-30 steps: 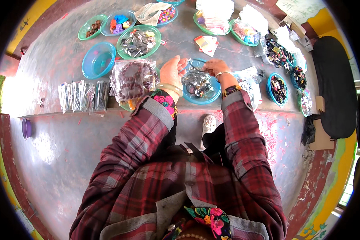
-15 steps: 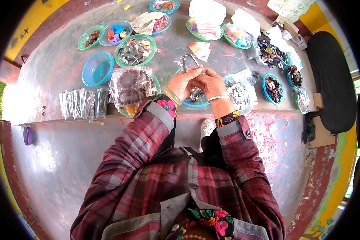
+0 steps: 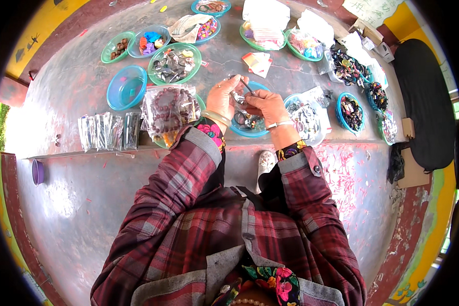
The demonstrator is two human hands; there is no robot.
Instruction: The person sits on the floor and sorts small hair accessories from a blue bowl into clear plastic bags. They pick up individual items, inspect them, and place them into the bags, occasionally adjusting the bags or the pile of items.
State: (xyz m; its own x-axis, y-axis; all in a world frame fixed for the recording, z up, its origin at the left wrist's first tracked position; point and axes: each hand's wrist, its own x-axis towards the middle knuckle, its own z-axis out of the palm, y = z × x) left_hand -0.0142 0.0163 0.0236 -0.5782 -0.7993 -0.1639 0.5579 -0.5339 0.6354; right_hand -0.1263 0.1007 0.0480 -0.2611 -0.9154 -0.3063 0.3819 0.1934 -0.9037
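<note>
My left hand (image 3: pixel 221 99) and my right hand (image 3: pixel 268 107) are raised close together above a blue basin (image 3: pixel 251 134). A thin dark strip (image 3: pixel 247 85) slants between them; its kind is not clear. The fingers of my right hand pinch its lower end. My left hand's fingers are bent around its upper end, and small shiny bits show beneath them, too small to name. Inside the basin lie small dark and shiny pieces, partly hidden by my hands. Left of my left hand, clear bags of dark red beads (image 3: pixel 167 104) lie over a green basin.
A bowl of small pieces (image 3: pixel 306 122) stands to the right. An unfilled blue basin (image 3: pixel 126 87) and packaged slim items (image 3: pixel 109 131) sit left. Beyond are a green basin (image 3: pixel 174 63), paper cards (image 3: pixel 258 64) and a basket of dark pieces (image 3: pixel 349 113). A step edge runs in front.
My hands have drawn slightly apart. The dark strip, which curved above my fingertips, now slants down between my hands. My left fingers have risen, and more of the basin below shows.
</note>
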